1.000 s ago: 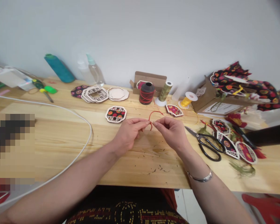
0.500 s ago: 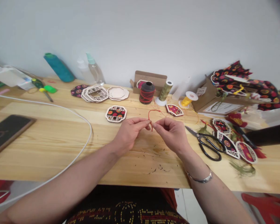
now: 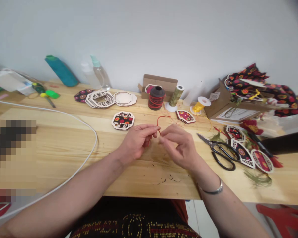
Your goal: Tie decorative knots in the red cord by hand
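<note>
My left hand (image 3: 139,140) pinches a thin red cord (image 3: 158,120) between thumb and fingers above the middle of the table. The cord loops up from the fingertips and over to the right. Just right of it, my right hand (image 3: 180,145) has its thumb and fingertips close together at the lower end of the cord; they are slightly blurred. Beyond the hands stands a dark spool (image 3: 156,98) wound with red cord. A patterned octagonal piece (image 3: 123,120) lies behind my left hand, and a fan-shaped piece (image 3: 185,116) lies behind my right.
Black-handled scissors (image 3: 223,153) and several patterned pieces (image 3: 242,152) lie at the right, before a cardboard box (image 3: 216,102). A white cable (image 3: 95,135) curves across the left. Bottles, a teal cone (image 3: 62,71) and a yellow spool (image 3: 201,105) stand along the wall.
My right hand has shifted slightly left and down, with its fingers turned further over. My left hand has moved a little left, its fingers more curled, still pinching the cord.
</note>
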`<state>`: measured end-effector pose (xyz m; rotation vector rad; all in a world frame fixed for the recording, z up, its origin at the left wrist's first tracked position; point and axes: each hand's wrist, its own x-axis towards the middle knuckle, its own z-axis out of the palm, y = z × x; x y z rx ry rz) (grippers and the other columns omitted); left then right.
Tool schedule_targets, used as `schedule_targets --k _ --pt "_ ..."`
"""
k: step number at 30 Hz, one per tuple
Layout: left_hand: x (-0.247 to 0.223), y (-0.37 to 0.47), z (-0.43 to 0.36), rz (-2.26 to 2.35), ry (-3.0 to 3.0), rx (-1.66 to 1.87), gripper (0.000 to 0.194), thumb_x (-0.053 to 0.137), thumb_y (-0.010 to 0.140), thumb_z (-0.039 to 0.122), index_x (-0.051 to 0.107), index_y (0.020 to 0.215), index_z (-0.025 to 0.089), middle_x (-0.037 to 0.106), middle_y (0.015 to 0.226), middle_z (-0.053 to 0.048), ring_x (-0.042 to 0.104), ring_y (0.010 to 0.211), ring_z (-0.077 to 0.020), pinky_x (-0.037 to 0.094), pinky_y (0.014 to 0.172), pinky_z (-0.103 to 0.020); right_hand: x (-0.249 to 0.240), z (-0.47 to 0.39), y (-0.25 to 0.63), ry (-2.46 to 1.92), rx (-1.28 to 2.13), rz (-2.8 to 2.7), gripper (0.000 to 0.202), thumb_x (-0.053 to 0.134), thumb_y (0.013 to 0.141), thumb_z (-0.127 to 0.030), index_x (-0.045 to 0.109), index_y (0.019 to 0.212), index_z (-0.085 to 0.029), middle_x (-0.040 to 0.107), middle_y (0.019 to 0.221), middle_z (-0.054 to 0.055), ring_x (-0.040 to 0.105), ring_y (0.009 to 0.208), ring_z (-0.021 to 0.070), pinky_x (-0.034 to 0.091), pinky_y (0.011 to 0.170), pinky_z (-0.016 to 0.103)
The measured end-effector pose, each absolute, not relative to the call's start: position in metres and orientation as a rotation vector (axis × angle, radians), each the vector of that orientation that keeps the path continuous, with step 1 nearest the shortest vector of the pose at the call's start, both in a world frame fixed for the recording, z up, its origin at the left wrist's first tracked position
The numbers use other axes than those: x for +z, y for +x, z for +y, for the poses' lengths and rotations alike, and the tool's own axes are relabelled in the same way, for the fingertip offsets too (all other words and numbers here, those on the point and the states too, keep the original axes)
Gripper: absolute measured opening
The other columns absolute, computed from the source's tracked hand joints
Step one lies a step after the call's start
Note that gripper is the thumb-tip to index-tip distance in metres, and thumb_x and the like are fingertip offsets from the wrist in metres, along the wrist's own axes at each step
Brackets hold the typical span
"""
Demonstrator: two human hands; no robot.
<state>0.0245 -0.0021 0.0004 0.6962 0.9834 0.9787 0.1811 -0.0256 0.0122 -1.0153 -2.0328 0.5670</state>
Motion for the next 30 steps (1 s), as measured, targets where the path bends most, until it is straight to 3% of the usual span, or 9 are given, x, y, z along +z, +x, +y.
schedule_targets --k 3,9,11,15,19,25,27,30 --pt "0.000 0.025 -0.004 0.988 0.731 0.957 0.013 0.075 0.064 0.026 0.071 0.070 0.014 0.056 0.057 0.001 0.039 0.046 -0.0033 0.022 0.039 -0.017 0.010 -0.019 0.181 -1.223 0.716 -1.644 0.022 0.053 0.087 -0.027 0.066 0.071 -0.018 0.065 0.079 0.006 0.058 0.079 0.0167 0.044 0.076 0.032" --pt "-0.001 0.028 -0.008 0.982 0.806 0.913 0.014 0.074 0.065 0.029 0.072 0.068 0.015 0.046 0.047 0.005 0.031 0.041 -0.0023 0.016 0.038 -0.018 0.004 -0.012 0.177 -1.073 1.624 -1.145 0.032 0.065 0.076 -0.047 0.071 0.080 -0.016 0.063 0.069 0.003 0.057 0.065 0.0128 0.048 0.068 0.031" --pt "-0.001 0.030 -0.009 1.004 0.818 0.897 0.013 0.073 0.065 0.029 0.072 0.068 0.016 0.046 0.045 0.006 0.026 0.039 -0.0019 0.014 0.038 -0.019 0.005 -0.013 0.176 -1.087 1.625 -1.070 0.030 0.071 0.071 -0.044 0.071 0.080 -0.016 0.061 0.066 0.001 0.055 0.059 0.0108 0.048 0.060 0.027" --pt "0.001 0.031 -0.011 1.032 0.911 0.871 0.014 0.071 0.067 0.029 0.075 0.073 0.017 0.063 0.058 0.000 0.030 0.041 -0.0025 0.014 0.039 -0.020 0.008 -0.014 0.174 -1.200 1.522 -1.046 0.025 0.074 0.067 -0.038 0.070 0.077 -0.015 0.054 0.052 -0.003 0.046 0.045 0.0070 0.037 0.042 0.020" --pt "0.001 0.031 -0.012 1.025 0.970 0.843 0.015 0.067 0.071 0.029 0.076 0.075 0.017 0.065 0.059 -0.001 0.034 0.042 -0.0037 0.015 0.039 -0.020 0.007 -0.014 0.174 -1.175 1.580 -1.066 0.023 0.072 0.070 -0.037 0.068 0.077 -0.015 0.051 0.049 -0.004 0.044 0.041 0.0061 0.033 0.039 0.020" --pt "-0.001 0.031 -0.011 1.045 0.889 0.858 0.019 0.071 0.067 0.032 0.075 0.078 0.017 0.063 0.058 0.000 0.028 0.040 -0.0024 0.013 0.039 -0.021 0.010 -0.014 0.176 -1.184 1.640 -1.098 0.027 0.070 0.071 -0.039 0.068 0.082 -0.015 0.047 0.048 -0.006 0.036 0.041 0.0043 0.023 0.039 0.019" --pt "0.000 0.031 -0.010 1.043 0.870 0.885 0.016 0.072 0.065 0.030 0.074 0.073 0.016 0.058 0.052 0.001 0.026 0.039 -0.0022 0.014 0.039 -0.021 0.010 -0.014 0.177 -1.201 1.628 -1.162 0.029 0.072 0.069 -0.039 0.069 0.085 -0.015 0.052 0.053 -0.005 0.037 0.043 0.0044 0.026 0.041 0.020" --pt "0.000 0.031 -0.009 1.050 0.825 0.908 0.013 0.073 0.063 0.027 0.073 0.070 0.016 0.053 0.048 0.003 0.027 0.038 -0.0018 0.014 0.038 -0.020 0.008 -0.013 0.177 -1.176 1.564 -1.291 0.034 0.076 0.065 -0.036 0.070 0.092 -0.016 0.066 0.075 0.001 0.054 0.062 0.0092 0.043 0.058 0.024"
